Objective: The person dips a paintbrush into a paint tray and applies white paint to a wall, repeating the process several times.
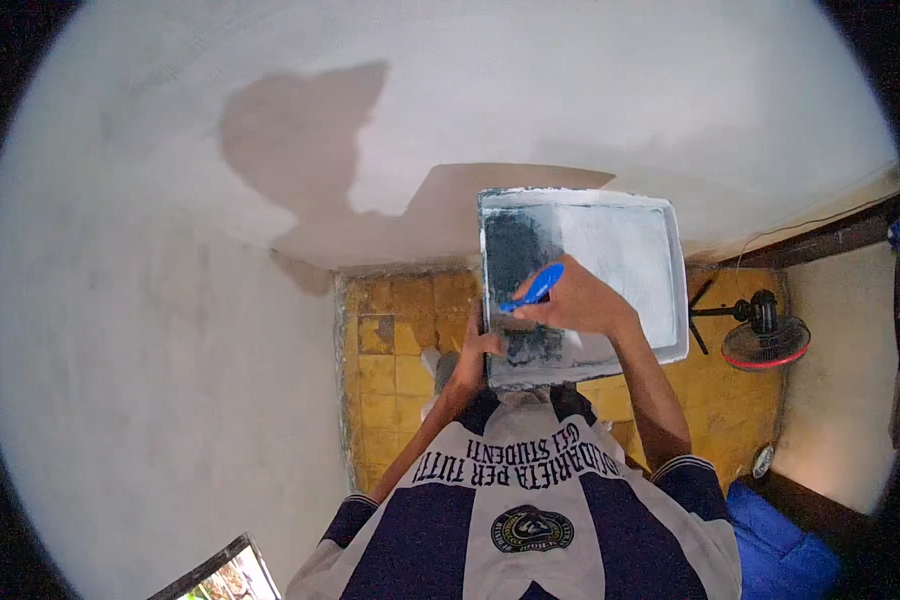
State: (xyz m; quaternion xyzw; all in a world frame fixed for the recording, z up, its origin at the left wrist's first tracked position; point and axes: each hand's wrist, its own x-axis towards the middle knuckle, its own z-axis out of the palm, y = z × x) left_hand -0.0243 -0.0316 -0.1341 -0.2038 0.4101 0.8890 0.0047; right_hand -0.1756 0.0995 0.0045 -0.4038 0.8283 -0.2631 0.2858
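A shallow rectangular tray (pixel 630 250) with a raised rim is held up in front of my chest. Its inner face is dark on the left and whitish on the right. My left hand (pixel 480 347) grips the tray's left edge near the lower corner, with the thumb over the rim. In my right hand (pixel 588 300) is a small blue tool (pixel 542 284) with a rounded handle. Its narrow end points left and down, over the dark part of the tray; the exact kind and whether it touches the surface are not clear.
A pale wall (pixel 170 200) stands ahead and to the left, with shadows on it. On the yellow tiled floor (pixel 375 375), a black fan (pixel 765 340) with a red ring stands at the right. A blue cloth-like item (pixel 780 545) lies lower right; a bright framed screen-like panel (pixel 230 575) shows lower left.
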